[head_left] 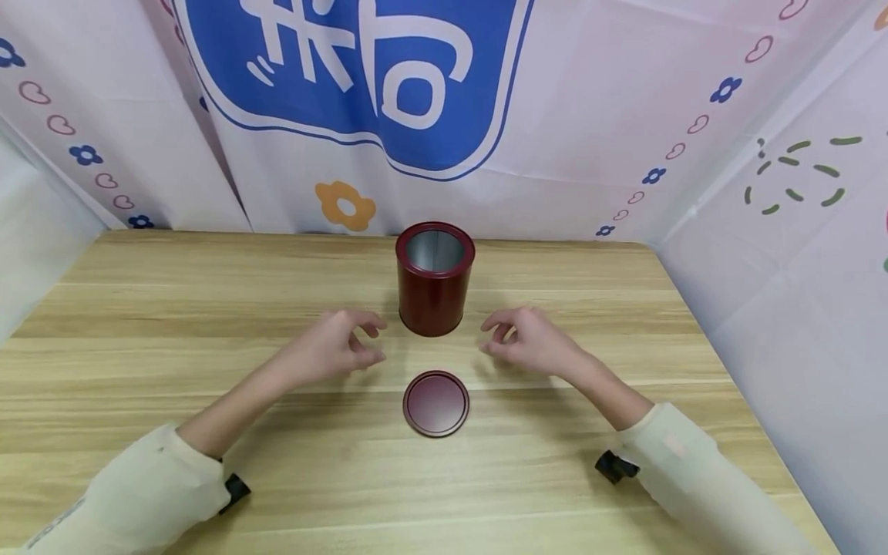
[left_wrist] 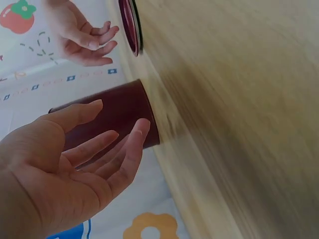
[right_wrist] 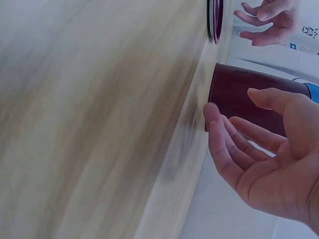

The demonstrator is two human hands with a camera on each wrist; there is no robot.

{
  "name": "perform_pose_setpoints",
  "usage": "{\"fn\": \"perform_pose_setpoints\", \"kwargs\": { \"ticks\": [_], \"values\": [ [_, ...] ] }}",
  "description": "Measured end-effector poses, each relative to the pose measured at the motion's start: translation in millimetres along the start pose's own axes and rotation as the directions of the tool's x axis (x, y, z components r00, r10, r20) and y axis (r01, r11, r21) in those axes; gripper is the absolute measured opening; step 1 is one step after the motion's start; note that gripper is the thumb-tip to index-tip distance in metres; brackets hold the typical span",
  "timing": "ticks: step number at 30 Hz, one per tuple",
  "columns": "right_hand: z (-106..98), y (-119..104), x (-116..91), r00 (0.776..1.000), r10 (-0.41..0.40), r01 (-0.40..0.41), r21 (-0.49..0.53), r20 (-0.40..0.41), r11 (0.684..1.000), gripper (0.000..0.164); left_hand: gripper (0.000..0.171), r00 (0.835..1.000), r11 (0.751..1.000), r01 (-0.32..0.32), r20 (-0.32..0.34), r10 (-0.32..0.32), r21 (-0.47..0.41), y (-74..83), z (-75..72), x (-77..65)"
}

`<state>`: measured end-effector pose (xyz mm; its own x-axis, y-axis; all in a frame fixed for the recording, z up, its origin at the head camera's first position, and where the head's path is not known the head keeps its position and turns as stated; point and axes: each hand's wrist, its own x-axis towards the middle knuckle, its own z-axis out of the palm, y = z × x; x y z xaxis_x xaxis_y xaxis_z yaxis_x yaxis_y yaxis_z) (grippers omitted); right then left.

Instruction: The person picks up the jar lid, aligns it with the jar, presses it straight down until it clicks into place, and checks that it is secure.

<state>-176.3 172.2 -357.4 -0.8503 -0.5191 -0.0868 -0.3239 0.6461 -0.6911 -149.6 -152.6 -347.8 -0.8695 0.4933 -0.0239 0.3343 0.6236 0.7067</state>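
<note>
A dark red metal can [head_left: 432,302] stands upright on the table with its top uncovered, showing a silvery inside. Its round dark red lid [head_left: 436,404] lies flat on the wood in front of it. To the left of the can, my left hand [head_left: 341,344] hovers with loosely bent fingers, holding nothing. On the other side my right hand [head_left: 530,339] mirrors it, also holding nothing, thumb and fingers apart. Neither hand touches the can or the lid. Both wrist views show the can's side [left_wrist: 117,107] beyond the relaxed fingers.
The wooden table [head_left: 333,478] meets a printed cloth backdrop [head_left: 569,154] close behind the can. A white side cloth [head_left: 798,254] borders the table on the right. Small black devices [head_left: 616,467] sit under both sleeves.
</note>
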Motion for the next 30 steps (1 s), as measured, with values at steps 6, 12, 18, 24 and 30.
{"fn": "perform_pose_setpoints", "kwargs": {
  "ticks": [6, 12, 18, 24, 30],
  "values": [
    [3.9, -3.4, -2.0, 0.998, 0.029, -0.037, 0.139, 0.058, 0.99, 0.032, 0.041, 0.998, 0.992, 0.019, 0.061, -0.012, -0.124, 1.2, 6.2, 1.3],
    [6.1, -2.9, -3.3, 0.991, 0.071, -0.095, 0.228, 0.11, 0.969, 0.03, 0.042, 0.993, 0.974, 0.06, 0.113, -0.036, -0.22, 1.8, 11.9, 2.7],
    [8.8, -1.1, -2.8, 0.98, 0.105, -0.15, 0.284, 0.167, 0.947, 0.032, 0.041, 0.986, 0.95, 0.099, 0.161, -0.052, -0.296, 1.7, 16.6, 2.8],
    [10.5, -1.6, -3.1, 0.971, 0.128, -0.193, 0.347, 0.201, 0.918, 0.034, 0.042, 0.975, 0.916, 0.147, 0.209, -0.072, -0.373, 3.6, 20.4, 1.8],
    [13.5, -2.0, -4.9, 0.954, 0.133, -0.24, 0.416, 0.27, 0.877, 0.036, 0.043, 0.96, 0.88, 0.216, 0.258, -0.111, -0.422, 6.0, 22.9, 2.0]
  ]
}}
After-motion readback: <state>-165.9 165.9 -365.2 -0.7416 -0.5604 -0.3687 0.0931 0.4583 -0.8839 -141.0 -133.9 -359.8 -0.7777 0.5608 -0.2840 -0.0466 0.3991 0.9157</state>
